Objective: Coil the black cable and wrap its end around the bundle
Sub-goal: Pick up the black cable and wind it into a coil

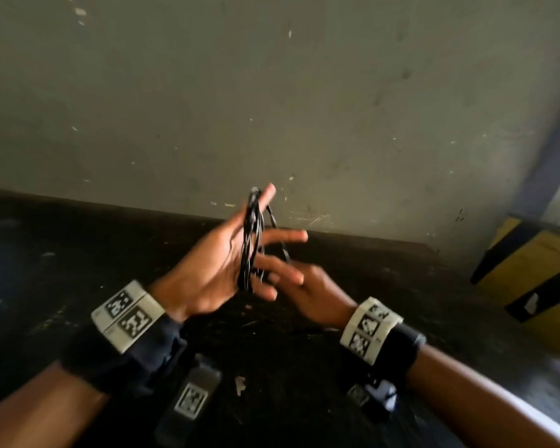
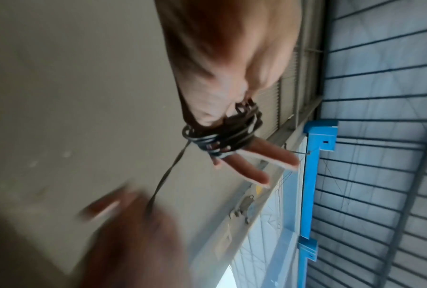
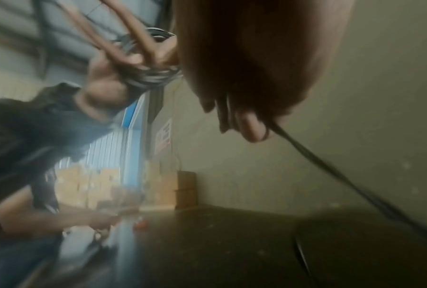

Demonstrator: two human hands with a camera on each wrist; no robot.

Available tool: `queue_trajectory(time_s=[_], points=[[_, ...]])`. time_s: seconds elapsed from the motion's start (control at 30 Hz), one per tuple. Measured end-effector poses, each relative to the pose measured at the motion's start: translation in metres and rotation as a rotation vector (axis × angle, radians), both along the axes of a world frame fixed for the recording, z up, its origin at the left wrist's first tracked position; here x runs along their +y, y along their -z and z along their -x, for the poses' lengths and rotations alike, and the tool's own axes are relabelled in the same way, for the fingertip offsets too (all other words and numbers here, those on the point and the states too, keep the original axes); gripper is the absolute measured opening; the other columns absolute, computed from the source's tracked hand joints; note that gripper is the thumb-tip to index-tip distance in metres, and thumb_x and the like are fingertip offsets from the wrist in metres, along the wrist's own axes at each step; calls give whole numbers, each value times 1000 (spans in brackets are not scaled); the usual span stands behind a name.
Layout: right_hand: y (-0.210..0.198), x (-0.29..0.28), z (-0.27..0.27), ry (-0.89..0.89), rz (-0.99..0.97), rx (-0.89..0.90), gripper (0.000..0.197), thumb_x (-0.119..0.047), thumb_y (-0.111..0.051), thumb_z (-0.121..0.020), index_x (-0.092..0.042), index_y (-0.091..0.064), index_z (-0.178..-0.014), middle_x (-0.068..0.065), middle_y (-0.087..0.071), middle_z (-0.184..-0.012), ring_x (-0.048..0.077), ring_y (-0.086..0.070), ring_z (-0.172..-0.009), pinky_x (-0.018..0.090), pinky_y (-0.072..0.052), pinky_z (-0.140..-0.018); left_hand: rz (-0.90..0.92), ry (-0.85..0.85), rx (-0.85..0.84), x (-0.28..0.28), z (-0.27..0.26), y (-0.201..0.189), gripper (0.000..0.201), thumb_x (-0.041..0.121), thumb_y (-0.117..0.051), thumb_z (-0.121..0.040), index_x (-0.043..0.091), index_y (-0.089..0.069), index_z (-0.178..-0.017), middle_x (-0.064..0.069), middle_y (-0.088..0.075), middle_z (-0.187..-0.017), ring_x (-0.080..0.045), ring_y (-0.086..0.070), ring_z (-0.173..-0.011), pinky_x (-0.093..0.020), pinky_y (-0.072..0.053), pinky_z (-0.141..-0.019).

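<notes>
Up above the dark, scuffed tabletop [image 1: 78, 270], the left hand [image 1: 207, 270] is raised palm-up with its fingers straight and fanned apart, the forefinger pointing highest toward the wall [image 1: 272, 92]. Several loops of the black cable [image 1: 251, 240] are wound round those spread fingers, forming a narrow, upright bundle that crosses the palm side of the hand; in the left wrist view the loops sit as a tight dark band across the base of the fingers [image 2: 264, 169], and a single thin strand runs from them down to the other hand. Just beside it and slightly lower, the right hand [image 1: 317, 292] is turned with its back upward, its fingers curled around the free strand of cable; the right wrist view shows that strand pinched at the fingertips [image 3: 251, 126] and trailing away down toward the table, though the picture is blurred. Each wrist carries a black strap with a pale block printed with square black-and-white markers [image 1: 128, 313]. The cable looks thin, smooth and slightly glossy. The wall is a dull grey-green, chipped and scratched in places. At the right edge stands a yellow box with black stripes [image 1: 530, 263], and a small dark device with a printed marker [image 1: 191, 399] lies on the table below the left wrist.
</notes>
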State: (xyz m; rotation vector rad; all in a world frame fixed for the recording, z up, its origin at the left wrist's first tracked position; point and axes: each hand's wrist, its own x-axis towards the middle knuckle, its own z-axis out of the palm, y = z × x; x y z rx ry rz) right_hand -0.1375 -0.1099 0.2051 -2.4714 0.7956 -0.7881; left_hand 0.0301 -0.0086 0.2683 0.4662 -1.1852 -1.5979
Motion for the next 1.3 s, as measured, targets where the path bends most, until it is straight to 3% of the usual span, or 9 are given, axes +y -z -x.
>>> queue_trajectory(time_s=[0.17, 0.27, 0.5, 0.63, 0.77, 0.87, 0.93, 1.03, 1.3], points=[[23, 42, -21, -8, -216, 87, 13, -24, -54, -94, -14, -56, -101, -4, -64, -81, -1, -60, -67, 19, -51, -63, 46, -329, 117, -40, -6, -21, 45, 48, -25, -98, 51, -22, -143, -19, -45, -143, -34, -73, -82, -32, -60, -50], [-1, 57, -24, -62, -237, 215, 18, -20, -51, -95, -12, -54, -111, 8, -67, -93, 11, -64, -72, 22, -53, -63, 89, -492, -37, -54, -3, -6, 46, 49, -23, -98, 55, -13, -143, -15, -26, -155, -29, -73, -85, -38, -61, -56], [-47, 71, -1, -107, -423, 419, 20, -13, -49, -95, -11, -53, -115, 2, -62, -66, 8, -61, -50, 21, -54, -60, 190, -721, -530, -59, -7, 31, 45, 51, -19, -97, 62, -4, -138, -2, -10, -161, -25, -67, -97, -44, -61, -65], [-72, 66, 19, -74, -420, 478, 16, -14, -54, -93, -14, -59, -108, 4, -62, -67, 12, -60, -52, 27, -54, -61, 194, -594, -839, -47, -12, 40, 47, 49, -23, -97, 62, -4, -139, -10, -24, -156, -22, -71, -76, -37, -60, -57], [-106, 44, 38, 0, 46, 623, 7, -22, -63, -88, -16, -67, -89, -11, -57, -66, -3, -54, -49, 9, -42, -52, 87, -286, -1021, -26, -13, 52, 42, 53, -21, -95, 70, -5, -130, -8, -49, -131, -20, -68, -59, -31, -57, -49], [-130, 26, 50, 34, 334, 655, 21, -39, -67, -81, -26, -59, -66, -14, -51, -56, 0, -50, -52, 18, -34, -52, -62, -108, -1065, -13, -10, 55, 52, 54, -20, -94, 40, -23, -144, -10, -61, -107, -14, -63, -50, -25, -54, -44], [-134, 12, 57, 81, 441, 662, 31, -50, -61, -81, -26, -55, -62, -13, -49, -53, 4, -50, -50, 21, -32, -50, -91, -5, -999, -4, -7, 58, 52, 53, -30, -94, 28, -36, -139, -15, -66, -107, -15, -66, -59, -21, -53, -45], [-123, -4, 60, 80, 496, 624, 47, -59, -45, -83, -17, -62, -71, -11, -48, -54, 8, -51, -49, 21, -32, -48, -4, 118, -740, 5, -6, 51, 41, 40, -50, -93, 52, -40, -131, -12, -55, -129, -3, -69, -77, -15, -55, -55], [-36, -14, 29, 45, 220, 297, 32, -42, -38, -94, -21, -56, -78, 2, -61, -65, 17, -59, -56, 35, -47, -54, -83, 333, -178, 10, 1, 16, 47, 55, -33, -89, 55, -34, -137, -15, -52, -141, -30, -72, -77, -26, -54, -36]])
